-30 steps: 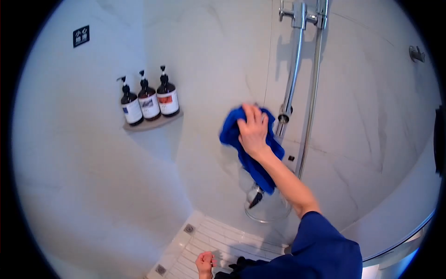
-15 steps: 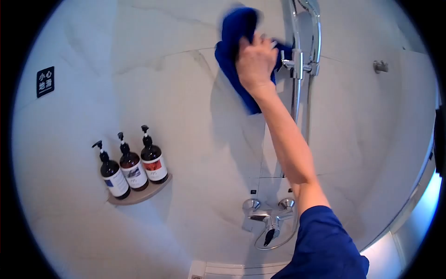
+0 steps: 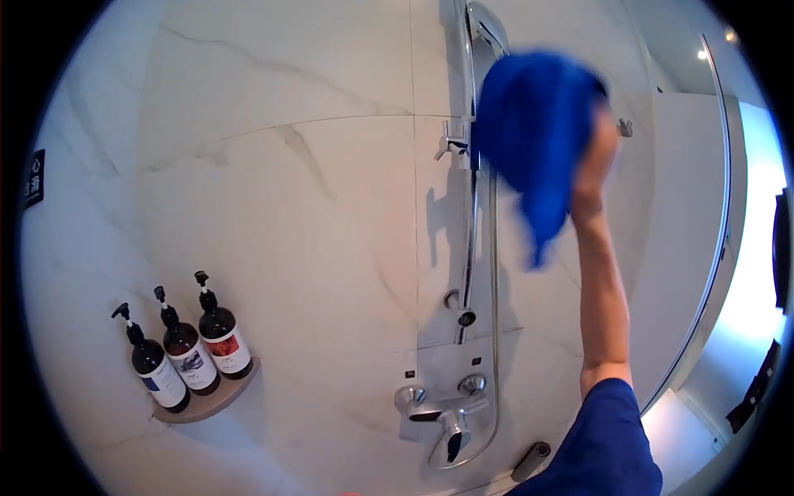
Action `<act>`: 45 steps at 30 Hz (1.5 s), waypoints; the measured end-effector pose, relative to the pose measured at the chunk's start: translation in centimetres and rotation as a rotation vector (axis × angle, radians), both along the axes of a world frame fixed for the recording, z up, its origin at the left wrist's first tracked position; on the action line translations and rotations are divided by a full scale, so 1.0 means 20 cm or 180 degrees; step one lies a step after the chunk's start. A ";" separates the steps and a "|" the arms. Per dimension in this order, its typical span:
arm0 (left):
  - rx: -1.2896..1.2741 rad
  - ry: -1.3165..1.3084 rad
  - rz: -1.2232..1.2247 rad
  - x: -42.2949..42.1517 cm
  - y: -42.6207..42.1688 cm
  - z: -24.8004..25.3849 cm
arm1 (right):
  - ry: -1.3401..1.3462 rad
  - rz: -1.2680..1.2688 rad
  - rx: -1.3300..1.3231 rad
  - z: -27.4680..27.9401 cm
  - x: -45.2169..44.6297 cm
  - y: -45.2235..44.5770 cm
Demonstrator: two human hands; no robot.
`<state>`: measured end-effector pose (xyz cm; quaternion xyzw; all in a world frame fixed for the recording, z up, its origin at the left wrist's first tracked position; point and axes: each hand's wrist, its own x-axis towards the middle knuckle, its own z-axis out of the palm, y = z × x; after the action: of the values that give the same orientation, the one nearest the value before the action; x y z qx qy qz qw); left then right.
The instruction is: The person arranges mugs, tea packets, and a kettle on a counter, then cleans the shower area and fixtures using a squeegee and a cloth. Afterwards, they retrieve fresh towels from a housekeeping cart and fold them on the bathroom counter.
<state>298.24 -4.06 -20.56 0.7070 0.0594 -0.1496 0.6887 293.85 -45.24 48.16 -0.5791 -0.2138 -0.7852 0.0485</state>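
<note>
A blue cloth, blurred by motion, is gripped by my right hand. The fingers are mostly behind the fabric, and one corner of it hangs down. From this view the cloth covers part of the chrome shower rail near its slider bracket; whether it touches the rail or the wall, I cannot tell. Above it shows the hand shower head. My left hand is out of view.
Three pump bottles stand on a corner shelf at lower left. Below the rail is a chrome mixer tap with a hose. A wall hook sits to the right, before a glass panel edge. A dark cylinder is low down.
My right hand has carried the cloth from the wall left of the rail across to the rail's right side. The view has shifted right and a little up or down with my head.
</note>
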 end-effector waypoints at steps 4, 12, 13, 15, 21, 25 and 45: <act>-0.0564 -0.1022 -0.0184 0.41 -0.15 0.67 | -0.0364 -0.0567 0.0314 0.59 0.10 -0.04; -0.0960 -0.1997 -0.1105 0.25 -0.72 1.78 | -0.0576 -0.1944 -0.0772 0.21 0.39 0.17; -0.0832 -0.2282 -0.1095 0.23 -0.72 1.85 | 0.0189 -0.1475 -0.0345 0.05 0.33 0.17; -0.0496 -0.2914 -0.0927 0.19 -0.69 2.07 | 0.1119 -0.0010 0.0218 -0.12 0.23 0.03; 0.0089 -0.4949 -0.0466 0.10 -0.77 2.90 | 0.0069 0.2298 0.0614 0.15 0.10 -0.59; -0.1017 -0.5919 -0.0340 0.13 -1.19 3.43 | 0.0091 -0.0257 0.0153 0.15 0.19 -0.34; -0.1771 -0.5418 -0.1050 0.47 -1.67 3.76 | -0.0525 -0.1193 -0.1017 0.48 0.22 -0.01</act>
<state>307.65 -37.40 54.60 0.3865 -0.6092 0.3173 0.6155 298.24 -45.48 57.83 -0.5429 -0.2272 -0.7814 -0.2076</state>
